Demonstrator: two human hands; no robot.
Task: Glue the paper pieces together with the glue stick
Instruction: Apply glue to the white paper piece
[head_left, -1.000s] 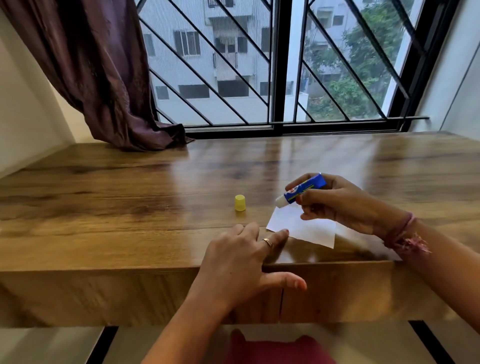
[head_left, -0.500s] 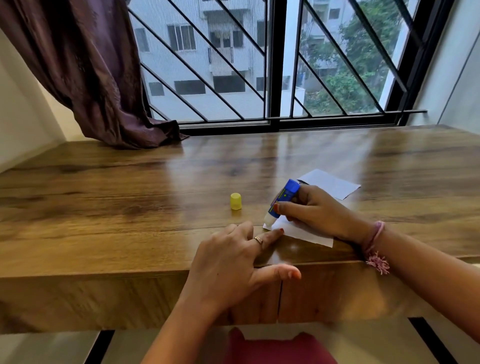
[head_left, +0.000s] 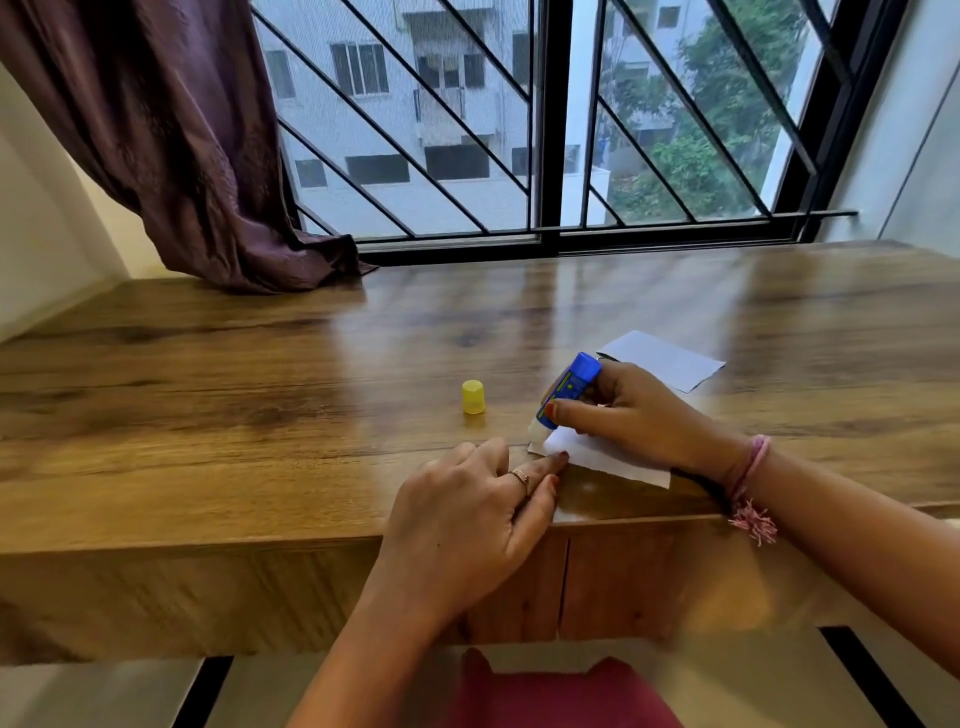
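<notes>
A white paper piece (head_left: 602, 457) lies near the front edge of the wooden table (head_left: 260, 415). My left hand (head_left: 467, 519) rests flat on the table, its fingertips pinning the paper's left corner. My right hand (head_left: 634, 415) grips the blue glue stick (head_left: 569, 387), tilted, with its white tip pressed onto the paper's left end. A second white paper piece (head_left: 665, 361) lies just behind my right hand. The yellow cap (head_left: 473, 397) stands upright on the table, left of the glue stick.
A purple curtain (head_left: 182, 156) drapes onto the table's back left corner. A barred window (head_left: 545, 130) runs along the table's far edge. The table's front edge is just under my left hand.
My right hand has brought the glue stick down from above the paper until its tip touches the left end. My left hand has stayed on the corner, its thumb drawn in.
</notes>
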